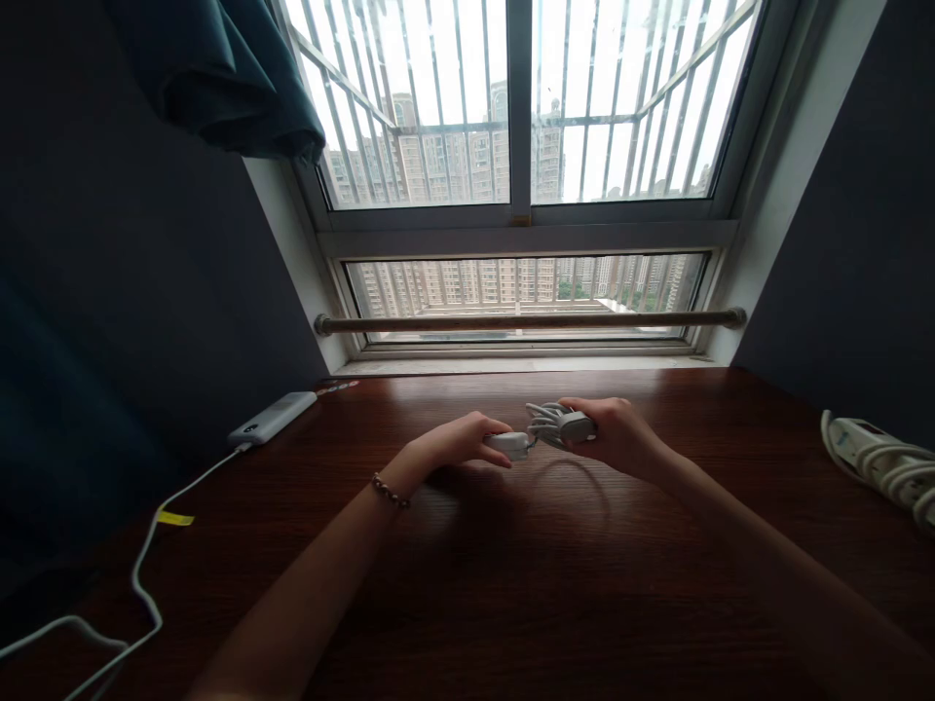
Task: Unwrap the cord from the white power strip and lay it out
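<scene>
Above the middle of the wooden desk [467,604], my left hand [464,440] pinches a small white block [511,445] between thumb and fingers. A beaded bracelet [391,492] circles that wrist. Just to the right, my right hand [620,430] grips a bundle of looped grey-white cable [542,423] together with a grey plug-like end [577,426]. The block and the bundle are close together and appear joined by a short stretch of cord. My palms and some fingertips are hidden from view.
At the left lies a white power strip [276,419] with a white cord [150,545] bearing a yellow tag [175,519]. A white device wrapped in its cord [880,458] sits at the far right. Behind the desk are a rail [526,322] and a barred window; a blue curtain [226,83] hangs upper left.
</scene>
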Available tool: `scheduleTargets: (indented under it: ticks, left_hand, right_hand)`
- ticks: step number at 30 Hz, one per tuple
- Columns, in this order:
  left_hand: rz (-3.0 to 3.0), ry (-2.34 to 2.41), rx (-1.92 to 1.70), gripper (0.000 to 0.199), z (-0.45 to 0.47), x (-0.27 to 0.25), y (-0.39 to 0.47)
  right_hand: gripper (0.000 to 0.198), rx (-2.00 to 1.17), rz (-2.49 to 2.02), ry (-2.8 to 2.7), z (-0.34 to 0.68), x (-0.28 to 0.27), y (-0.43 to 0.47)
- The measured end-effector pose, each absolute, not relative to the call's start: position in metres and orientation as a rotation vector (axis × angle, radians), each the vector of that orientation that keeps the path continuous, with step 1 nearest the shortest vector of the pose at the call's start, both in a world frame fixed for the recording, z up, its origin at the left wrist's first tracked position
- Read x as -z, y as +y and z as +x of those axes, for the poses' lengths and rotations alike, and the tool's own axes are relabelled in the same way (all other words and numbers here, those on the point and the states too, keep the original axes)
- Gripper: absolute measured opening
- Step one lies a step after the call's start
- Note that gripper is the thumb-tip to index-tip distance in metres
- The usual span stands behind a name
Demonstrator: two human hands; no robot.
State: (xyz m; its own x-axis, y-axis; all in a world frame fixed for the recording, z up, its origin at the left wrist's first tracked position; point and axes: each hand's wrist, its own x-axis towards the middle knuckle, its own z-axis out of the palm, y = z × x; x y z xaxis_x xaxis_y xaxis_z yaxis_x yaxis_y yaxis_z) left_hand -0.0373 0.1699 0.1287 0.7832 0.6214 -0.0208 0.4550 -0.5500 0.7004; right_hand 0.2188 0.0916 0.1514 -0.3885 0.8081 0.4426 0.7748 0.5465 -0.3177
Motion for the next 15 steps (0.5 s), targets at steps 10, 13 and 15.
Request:
scheduleTargets:
  ticks: [10, 13, 15]
  left_hand:
    - [2.468, 0.901, -0.183, 0.042, -0.035, -0.12, 0.172]
    - [2.488, 0.916, -0.186, 0.047, -0.032, -0.116, 0.172]
    - [2.482, 0.93, -0.204, 0.052, -0.03, -0.113, 0.171]
  right_hand:
    - [0.033, -0.02, -1.279, -2.314, 0.213, -0.142, 0.094]
    - [0.032, -0.01, -1.274, -2.342, 0.212, -0.142, 0.093]
    - [0.032, -0.015, -1.266, -2.362, 0.211, -0.142, 0.093]
